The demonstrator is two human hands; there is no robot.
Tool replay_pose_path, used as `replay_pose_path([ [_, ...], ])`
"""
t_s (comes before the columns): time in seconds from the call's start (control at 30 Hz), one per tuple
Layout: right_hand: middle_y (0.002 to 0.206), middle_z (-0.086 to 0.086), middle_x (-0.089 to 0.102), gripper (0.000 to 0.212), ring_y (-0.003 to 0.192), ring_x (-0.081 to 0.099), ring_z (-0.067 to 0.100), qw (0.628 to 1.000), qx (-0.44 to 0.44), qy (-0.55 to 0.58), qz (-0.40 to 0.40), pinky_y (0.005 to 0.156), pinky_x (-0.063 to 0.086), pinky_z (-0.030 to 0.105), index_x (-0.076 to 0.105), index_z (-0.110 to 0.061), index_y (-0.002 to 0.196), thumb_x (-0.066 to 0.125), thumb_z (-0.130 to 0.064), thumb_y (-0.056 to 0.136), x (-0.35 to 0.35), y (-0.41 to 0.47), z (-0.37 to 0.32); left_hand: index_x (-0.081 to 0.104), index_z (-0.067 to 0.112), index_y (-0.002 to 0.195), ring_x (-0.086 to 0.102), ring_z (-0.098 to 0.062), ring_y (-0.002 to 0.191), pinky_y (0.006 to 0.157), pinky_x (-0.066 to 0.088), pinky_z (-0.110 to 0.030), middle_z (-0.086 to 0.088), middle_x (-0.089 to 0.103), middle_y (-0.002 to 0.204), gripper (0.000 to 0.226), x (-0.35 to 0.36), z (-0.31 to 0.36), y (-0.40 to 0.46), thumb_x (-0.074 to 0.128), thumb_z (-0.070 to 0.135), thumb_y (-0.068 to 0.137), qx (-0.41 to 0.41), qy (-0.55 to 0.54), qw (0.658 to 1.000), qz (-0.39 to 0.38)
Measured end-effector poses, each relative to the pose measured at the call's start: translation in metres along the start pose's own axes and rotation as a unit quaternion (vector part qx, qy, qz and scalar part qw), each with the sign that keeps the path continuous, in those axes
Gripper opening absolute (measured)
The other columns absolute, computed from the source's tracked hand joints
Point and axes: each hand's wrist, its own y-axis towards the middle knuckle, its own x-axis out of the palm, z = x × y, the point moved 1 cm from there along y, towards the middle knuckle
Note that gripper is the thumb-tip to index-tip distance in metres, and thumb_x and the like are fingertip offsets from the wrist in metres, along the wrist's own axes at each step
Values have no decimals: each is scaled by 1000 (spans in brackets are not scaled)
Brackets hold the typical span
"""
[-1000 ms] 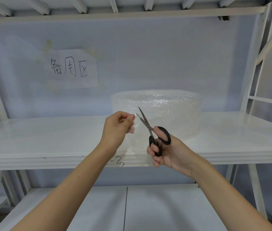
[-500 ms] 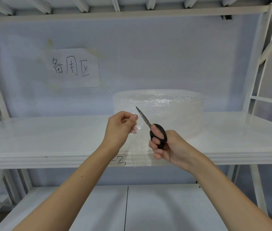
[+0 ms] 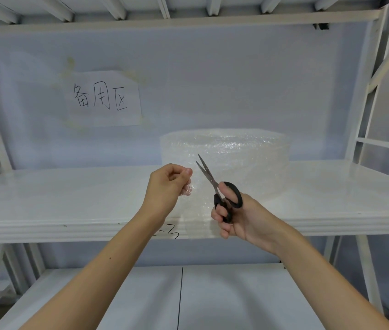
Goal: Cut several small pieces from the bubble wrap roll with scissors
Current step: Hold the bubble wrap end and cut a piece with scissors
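One bubble wrap roll (image 3: 226,160) stands mid-shelf (image 3: 69,198); my left hand (image 3: 167,186) fingers pinch its loose sheet (image 3: 195,203), my right hand (image 3: 241,220) fingers curl through one pair of scissors (image 3: 222,191), blades slightly apart.

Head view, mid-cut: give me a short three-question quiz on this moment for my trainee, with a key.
1. True or false: the scissors are in the right hand with their blades parted.
2. What does the left hand pinch? A) the loose end of the bubble wrap sheet B) the paper sign on the wall C) the scissor blades
3. Fill in: the bubble wrap roll stands on the white ____.

Key: 1 true. 2 A; the fingers hold the sheet's edge just left of the blades. 3 shelf.
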Motion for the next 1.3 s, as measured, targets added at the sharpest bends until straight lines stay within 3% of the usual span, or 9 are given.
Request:
replay_pose_path([
  [0.6,59,4,45,42,48,34,17,999,-20,-11,38,48,43,28,44,-13,60,67,-47,70,4,-1,3,65,1,90,58,-9,53,57,53,-17,-4,62,67,12,-1,2,-2,63,12,95,0,-4,1000,8],
  [0.93,62,4,46,48,49,37,18,1000,-4,2,13,52,46,29,45,-12,61,64,-53,80,3,1,6,66,5,87,57,-6,51,58,54,-18,-4,62,66,11,0,-1,-3,64,12,94,-9,-6,1000,9],
  [1.3,61,4,45,44,49,35,18,999,-22,-28,18,51,45,30,46,-14,56,66,-48,75,11,3,7,66,3,88,56,-5,50,57,54,-17,-5,61,67,11,-4,-4,-5,63,12,94,-13,-10,1000,16],
])
